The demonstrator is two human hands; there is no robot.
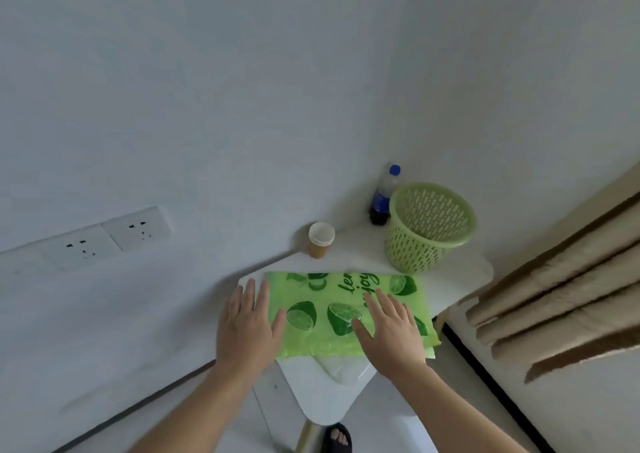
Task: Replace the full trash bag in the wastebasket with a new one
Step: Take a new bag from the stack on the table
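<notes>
A green plastic bag [325, 309] printed with limes lies flat on a small white table [322, 397]. My left hand [247, 328] rests palm down on the bag's left edge, fingers spread. My right hand [391, 331] lies flat on the bag's right half, fingers apart. Neither hand grips anything. A light green perforated wastebasket [427, 225] stands upright at the table's far right corner with no bag in it. A pale sheet [346, 369] pokes out from under the bag's near edge.
A stack of paper cups [320, 239] stands at the table's back edge by the wall. A cola bottle with a blue cap [382, 198] stands behind the wastebasket. Beige curtains [554, 300] hang on the right. Wall sockets [110, 236] sit at left. A sandalled foot [337, 438] is below the table.
</notes>
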